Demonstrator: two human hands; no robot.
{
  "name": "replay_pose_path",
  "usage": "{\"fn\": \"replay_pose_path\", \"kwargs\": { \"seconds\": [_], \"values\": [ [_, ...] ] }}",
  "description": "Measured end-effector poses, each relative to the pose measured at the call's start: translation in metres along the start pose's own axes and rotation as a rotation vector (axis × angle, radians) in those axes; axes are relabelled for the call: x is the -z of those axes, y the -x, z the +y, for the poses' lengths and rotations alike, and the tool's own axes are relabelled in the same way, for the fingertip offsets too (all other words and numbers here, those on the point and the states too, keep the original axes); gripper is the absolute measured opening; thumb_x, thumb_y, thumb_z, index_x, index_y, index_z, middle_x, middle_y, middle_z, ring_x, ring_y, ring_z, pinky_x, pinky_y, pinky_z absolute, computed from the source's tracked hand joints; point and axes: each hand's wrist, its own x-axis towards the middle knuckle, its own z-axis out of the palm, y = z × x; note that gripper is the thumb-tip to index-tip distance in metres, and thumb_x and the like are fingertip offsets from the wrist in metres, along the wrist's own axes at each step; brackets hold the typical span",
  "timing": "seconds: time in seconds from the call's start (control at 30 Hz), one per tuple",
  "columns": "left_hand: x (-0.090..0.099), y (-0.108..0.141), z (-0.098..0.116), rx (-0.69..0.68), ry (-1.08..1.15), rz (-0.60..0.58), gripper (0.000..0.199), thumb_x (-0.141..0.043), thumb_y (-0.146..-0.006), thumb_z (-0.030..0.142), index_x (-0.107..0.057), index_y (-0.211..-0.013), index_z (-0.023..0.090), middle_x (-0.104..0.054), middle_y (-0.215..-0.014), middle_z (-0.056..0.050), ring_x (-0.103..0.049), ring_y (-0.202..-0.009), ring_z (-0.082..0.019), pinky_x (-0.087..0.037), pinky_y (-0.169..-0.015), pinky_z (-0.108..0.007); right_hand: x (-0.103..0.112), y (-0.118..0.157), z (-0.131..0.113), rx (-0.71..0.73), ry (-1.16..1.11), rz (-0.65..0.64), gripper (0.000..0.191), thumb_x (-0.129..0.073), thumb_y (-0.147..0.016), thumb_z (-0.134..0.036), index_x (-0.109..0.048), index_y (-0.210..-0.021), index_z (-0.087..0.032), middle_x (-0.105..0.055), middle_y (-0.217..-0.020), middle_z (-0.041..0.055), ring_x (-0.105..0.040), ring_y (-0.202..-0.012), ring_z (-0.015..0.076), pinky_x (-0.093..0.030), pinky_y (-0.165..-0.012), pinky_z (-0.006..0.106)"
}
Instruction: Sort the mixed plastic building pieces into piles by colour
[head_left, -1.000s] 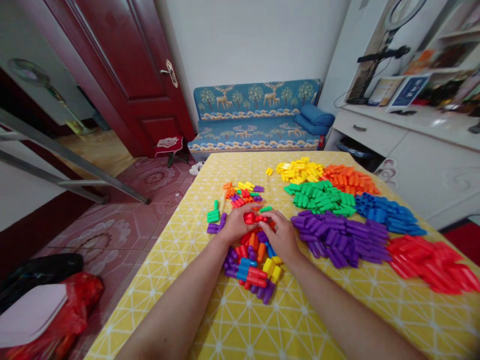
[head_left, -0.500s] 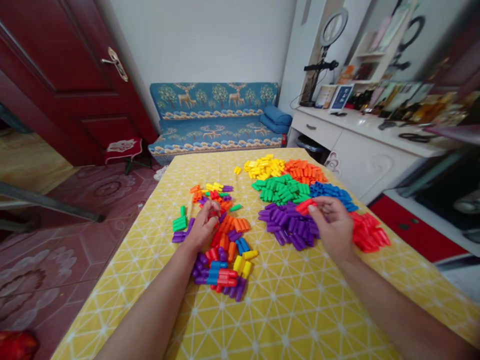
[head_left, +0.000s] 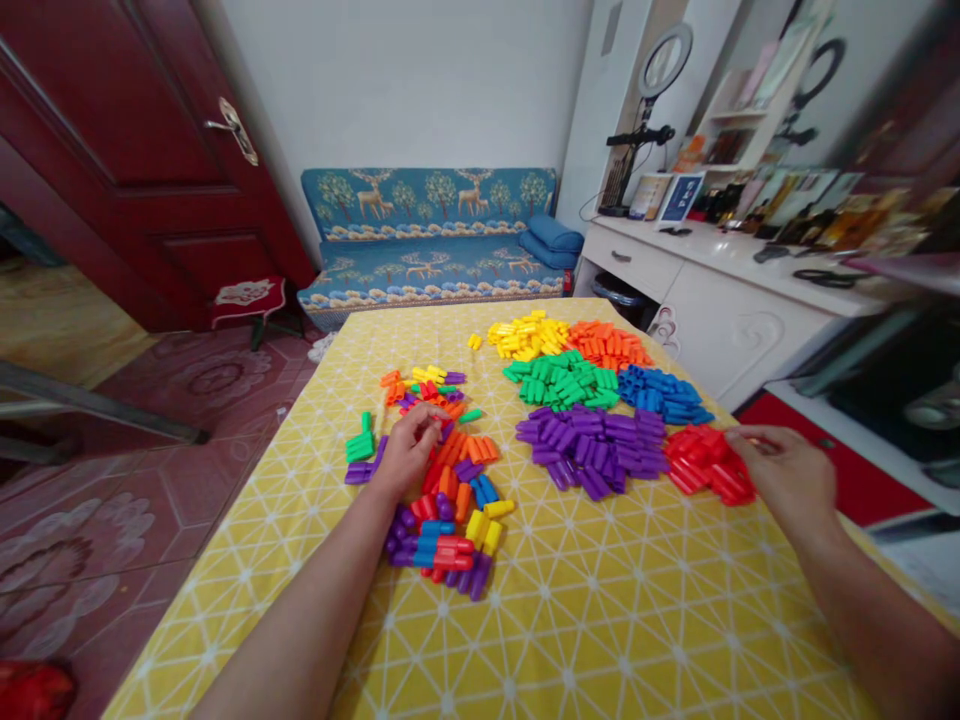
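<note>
On the left, my left hand (head_left: pixel 411 445) is over a mixed heap of coloured plastic pieces (head_left: pixel 450 480), its thumb and fingers closed on a red piece (head_left: pixel 445 421). My right hand (head_left: pixel 787 478) is at the right edge of the red pile (head_left: pixel 705 465), fingers pinched together. Its fingertips touch or overlap the red pieces, so what they hold is hidden. Beside that pile lie purple pieces (head_left: pixel 592 445) and blue pieces (head_left: pixel 664 395). Green pieces (head_left: pixel 562 380), yellow pieces (head_left: pixel 529 335) and orange pieces (head_left: pixel 609 345) form piles farther back.
A yellow patterned cloth (head_left: pixel 570 620) covers the table. Beyond it stands a blue sofa (head_left: pixel 427 265). To the right is a white dresser (head_left: pixel 720 310) crowded with bottles and a ring light (head_left: pixel 666 60). A red stool (head_left: pixel 247 297) stands by the door (head_left: pixel 150 150).
My right hand has moved right, from above the purple pile to the red pile. The red piece it held can no longer be told apart. My left hand has barely shifted.
</note>
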Motion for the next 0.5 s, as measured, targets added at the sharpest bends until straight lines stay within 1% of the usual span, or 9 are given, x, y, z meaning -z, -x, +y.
{"fn": "replay_pose_path", "kwargs": {
  "seconds": [0.07, 0.1, 0.17, 0.23, 0.27, 0.33, 0.37, 0.43, 0.5],
  "values": [
    [0.001, 0.001, 0.001, -0.005, 0.027, -0.009, 0.024, -0.049, -0.09, 0.034, -0.064, -0.097, 0.016, -0.058, -0.078, -0.002, -0.054, -0.071, -0.015, -0.044, -0.068, -0.026, -0.002, -0.003, -0.027, -0.059, 0.121, 0.075, 0.016, -0.063, -0.08, -0.043, -0.069, -0.08, -0.028, -0.062, -0.077, 0.0034, -0.057, -0.059, 0.0192, -0.045, -0.06, 0.035],
    [0.002, 0.001, 0.002, -0.004, 0.044, -0.015, 0.027, -0.048, -0.091, 0.037, -0.064, -0.099, 0.016, -0.058, -0.076, -0.002, -0.054, -0.07, -0.015, -0.044, -0.068, -0.027, -0.006, -0.004, -0.046, -0.092, 0.112, 0.089, 0.014, -0.062, -0.081, -0.04, -0.069, -0.082, -0.028, -0.062, -0.082, 0.0052, -0.059, -0.066, 0.021, -0.046, -0.064, 0.037],
    [0.002, 0.002, 0.003, 0.004, 0.083, -0.023, 0.035, -0.043, -0.094, 0.043, -0.064, -0.102, 0.016, -0.057, -0.072, -0.002, -0.054, -0.067, -0.015, -0.045, -0.067, -0.027, -0.019, -0.004, -0.093, -0.045, -0.069, 0.03, 0.009, -0.059, -0.084, -0.032, -0.068, -0.085, -0.029, -0.064, -0.092, 0.0076, -0.062, -0.084, 0.0243, -0.048, -0.072, 0.038],
    [0.003, 0.003, 0.002, 0.017, 0.125, -0.008, 0.042, -0.037, -0.095, 0.047, -0.063, -0.105, 0.016, -0.057, -0.071, -0.003, -0.054, -0.065, -0.015, -0.045, -0.065, -0.028, -0.041, 0.003, -0.145, 0.045, -0.293, -0.143, 0.01, -0.058, -0.086, -0.028, -0.068, -0.087, -0.029, -0.064, -0.096, 0.008, -0.062, -0.091, 0.0241, -0.05, -0.076, 0.038],
    [0.002, 0.004, 0.001, 0.017, 0.142, 0.0, 0.044, -0.035, -0.095, 0.049, -0.062, -0.107, 0.016, -0.057, -0.072, -0.003, -0.055, -0.066, -0.016, -0.045, -0.064, -0.028, -0.054, 0.008, -0.171, 0.095, -0.385, -0.22, 0.009, -0.059, -0.085, -0.027, -0.068, -0.085, -0.027, -0.064, -0.093, 0.0068, -0.063, -0.089, 0.023, -0.052, -0.073, 0.037],
    [0.002, 0.004, -0.001, 0.018, 0.165, -0.002, 0.048, -0.033, -0.095, 0.052, -0.062, -0.109, 0.016, -0.058, -0.073, -0.004, -0.056, -0.066, -0.016, -0.046, -0.063, -0.028, -0.083, 0.023, -0.217, 0.138, -0.52, -0.44, 0.013, -0.056, -0.085, -0.023, -0.067, -0.092, -0.025, -0.064, -0.098, 0.0053, -0.063, -0.087, 0.0198, -0.053, -0.07, 0.033],
    [0.002, 0.004, -0.002, 0.023, 0.174, -0.011, 0.05, -0.032, -0.095, 0.054, -0.061, -0.111, 0.016, -0.06, -0.075, -0.005, -0.057, -0.066, -0.016, -0.046, -0.062, -0.029, -0.099, 0.031, -0.237, 0.152, -0.574, -0.535, 0.017, -0.055, -0.085, -0.021, -0.067, -0.097, -0.024, -0.064, -0.102, 0.0053, -0.064, -0.086, 0.0183, -0.054, -0.069, 0.032],
    [0.002, 0.005, 0.0, 0.034, 0.182, -0.031, 0.055, -0.029, -0.094, 0.057, -0.06, -0.114, 0.016, -0.064, -0.084, -0.007, -0.059, -0.069, -0.017, -0.048, -0.063, -0.029, -0.129, 0.047, -0.27, 0.176, -0.649, -0.658, 0.03, -0.053, -0.082, -0.015, -0.063, -0.11, -0.024, -0.062, -0.112, 0.0058, -0.064, -0.085, 0.0164, -0.054, -0.07, 0.031],
    [0.004, 0.005, 0.003, 0.011, 0.167, -0.044, 0.059, -0.027, -0.093, 0.06, -0.059, -0.117, 0.017, -0.065, -0.104, -0.011, -0.063, -0.084, -0.021, -0.051, -0.074, -0.032, -0.156, 0.061, -0.294, 0.19, -0.67, -0.716, 0.045, -0.055, -0.079, -0.013, -0.057, -0.122, -0.026, -0.058, -0.124, 0.0068, -0.064, -0.085, 0.0162, -0.055, -0.074, 0.033]
  ]
}}
